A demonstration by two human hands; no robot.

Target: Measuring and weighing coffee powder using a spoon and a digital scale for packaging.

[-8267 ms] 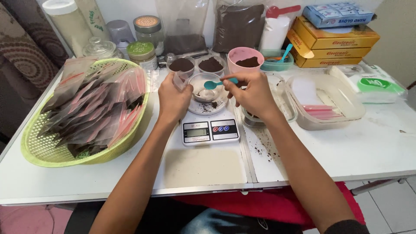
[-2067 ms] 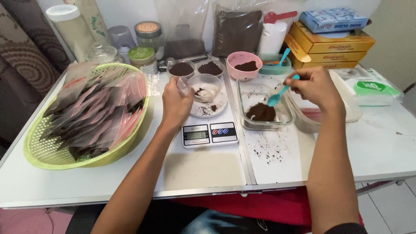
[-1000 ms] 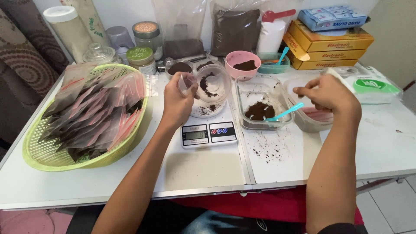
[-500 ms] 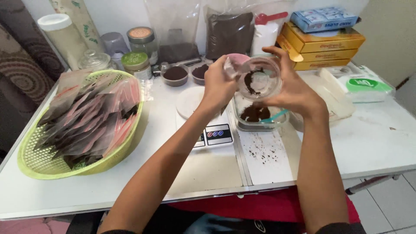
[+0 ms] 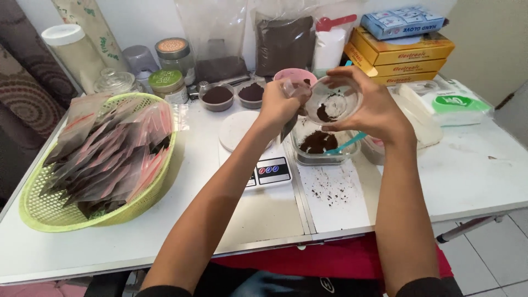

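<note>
Broadly, a white table fills the scene, and on its left part sits a wide lime-green basket heaped with clear and pinkish sachets of dark powder. Along the far edge stand jars, a tall bag of brown powder and, to the right, stacked yellow boxes with a blue box on top. Near the middle lies a digital scale with a round white plate, and just right of it a clear rectangular tub holds dark powder and a turquoise spoon. Specks of powder are scattered on the table nearer than the tub. Above the tub, the right hand is wrapped around a small clear bowl, fingers curled on its rim, tilting it toward the left so the dark powder inside shows. The left hand pinches a small clear plastic pouch held right at the bowl's lip; whether they touch cannot be told. Just beyond them sits a pink cup, and left of it two small bowls of brown powder.
</note>
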